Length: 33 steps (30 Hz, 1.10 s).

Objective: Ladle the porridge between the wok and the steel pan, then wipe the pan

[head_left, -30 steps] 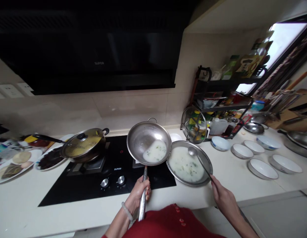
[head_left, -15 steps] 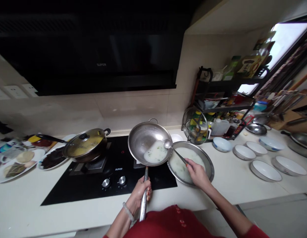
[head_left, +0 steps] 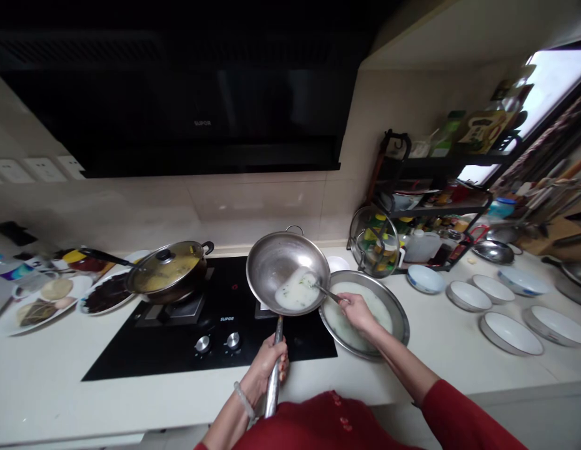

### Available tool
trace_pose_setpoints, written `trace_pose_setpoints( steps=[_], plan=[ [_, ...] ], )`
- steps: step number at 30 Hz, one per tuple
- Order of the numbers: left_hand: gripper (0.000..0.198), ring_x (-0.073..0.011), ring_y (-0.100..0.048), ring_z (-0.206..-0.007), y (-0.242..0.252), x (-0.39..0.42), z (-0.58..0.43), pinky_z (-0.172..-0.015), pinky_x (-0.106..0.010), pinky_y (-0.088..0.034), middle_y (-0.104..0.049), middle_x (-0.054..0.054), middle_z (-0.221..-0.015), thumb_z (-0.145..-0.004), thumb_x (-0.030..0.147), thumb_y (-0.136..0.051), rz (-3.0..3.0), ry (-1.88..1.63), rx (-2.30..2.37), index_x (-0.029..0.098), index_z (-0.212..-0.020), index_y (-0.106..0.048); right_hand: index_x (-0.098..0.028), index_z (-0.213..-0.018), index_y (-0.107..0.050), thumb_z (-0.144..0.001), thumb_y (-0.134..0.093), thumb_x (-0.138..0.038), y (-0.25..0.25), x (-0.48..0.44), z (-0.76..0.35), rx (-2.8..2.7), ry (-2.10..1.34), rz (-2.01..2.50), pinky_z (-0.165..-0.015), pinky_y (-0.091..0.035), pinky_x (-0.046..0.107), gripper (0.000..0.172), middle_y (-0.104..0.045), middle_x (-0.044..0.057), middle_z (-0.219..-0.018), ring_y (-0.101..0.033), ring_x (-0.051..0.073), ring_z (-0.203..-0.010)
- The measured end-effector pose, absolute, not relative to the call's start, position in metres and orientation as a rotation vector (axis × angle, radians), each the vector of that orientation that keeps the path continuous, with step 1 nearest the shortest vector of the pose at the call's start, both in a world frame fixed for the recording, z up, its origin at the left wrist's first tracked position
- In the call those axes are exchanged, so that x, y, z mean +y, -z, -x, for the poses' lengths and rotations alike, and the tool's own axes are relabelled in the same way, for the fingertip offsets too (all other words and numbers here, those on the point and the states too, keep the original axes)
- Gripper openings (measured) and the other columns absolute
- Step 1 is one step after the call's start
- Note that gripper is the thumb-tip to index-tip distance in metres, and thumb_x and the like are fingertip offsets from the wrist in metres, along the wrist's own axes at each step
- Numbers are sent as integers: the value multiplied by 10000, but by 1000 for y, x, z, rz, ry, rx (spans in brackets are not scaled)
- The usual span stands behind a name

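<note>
My left hand (head_left: 270, 360) is wrapped around the long metal handle of a steel wok (head_left: 267, 259), which tilts to the right over the hob. White soup with green bits (head_left: 293, 295) pools in the wok's lower right side. My right hand (head_left: 356, 311) grips the handle of a ladle (head_left: 327, 292); the ladle's bowl is dipped in that soup and mostly hidden. Beneath my right forearm, beside the hob, a wide steel basin (head_left: 403, 322) holds more of the same white soup. The wok's right edge hangs close to the basin's left rim.
On the hob (head_left: 178, 350) at left stands a lidded pan (head_left: 166, 275). Plates of food, one with dark pieces (head_left: 107, 294), sit further left. Several bowls (head_left: 510, 333) stand at right. Behind the basin are a glass lid (head_left: 375, 240) and a black spice rack (head_left: 435, 212).
The ladle has moved left from above the wok's right rim down into the soup in the wok, my right hand moving with it. My left hand keeps its hold; the view has shifted slightly.
</note>
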<state>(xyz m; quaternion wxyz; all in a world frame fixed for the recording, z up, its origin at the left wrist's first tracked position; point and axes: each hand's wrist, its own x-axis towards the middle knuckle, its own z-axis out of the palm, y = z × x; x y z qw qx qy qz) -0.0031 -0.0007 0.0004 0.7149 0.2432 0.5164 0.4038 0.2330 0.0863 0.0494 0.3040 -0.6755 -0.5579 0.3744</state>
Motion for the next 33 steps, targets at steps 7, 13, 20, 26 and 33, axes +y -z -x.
trace_pose_setpoints(
  steps=[7, 13, 20, 26, 33],
  plan=[
    [376, -56, -322, -335, -1, 0, 3, -337, -168, -233, -405, 125, -444, -557, 285, -654, -545, -886, 1150, 251, -770, -345, -98, -1007, -626, -803, -490, -138, -65, 76, -238, -1112, -1265, 1735, -366, -200, 198, 249, -426, -70, -472, -287, 63, -350],
    [349, -52, -313, -330, 1, -1, 3, -337, -170, -218, -398, 126, -447, -557, 266, -637, -537, -889, 1158, 247, -773, -364, -79, -1019, -586, -775, -501, -109, -77, 66, -240, -941, -1415, 1649, -355, -145, 170, 260, -411, -82, -439, -253, 41, -336],
    [340, -54, -311, -337, 1, -1, 3, -336, -169, -211, -402, 122, -449, -551, 246, -621, -533, -898, 1153, 249, -776, -365, -82, -1035, -574, -722, -541, -138, -87, 52, -255, -821, -1513, 1565, -359, -90, 153, 320, -407, -88, -411, -210, 28, -333],
    [322, -57, -309, -340, 2, -2, 3, -328, -172, -232, -406, 115, -446, -533, 230, -591, -531, -898, 1161, 248, -765, -369, -80, -1072, -584, -638, -636, -234, -94, 26, -288, -765, -1519, 1524, -390, -73, 162, 464, -400, -93, -427, -184, 19, -359],
    [337, -57, -311, -340, 0, -1, 3, -324, -168, -236, -403, 118, -443, -536, 238, -613, -532, -900, 1148, 248, -766, -366, -63, -1143, -638, -679, -579, -375, -58, -1, -330, -1061, -1120, 1752, -405, -303, 237, 562, -493, -33, -467, -423, 127, -401]
  ],
)
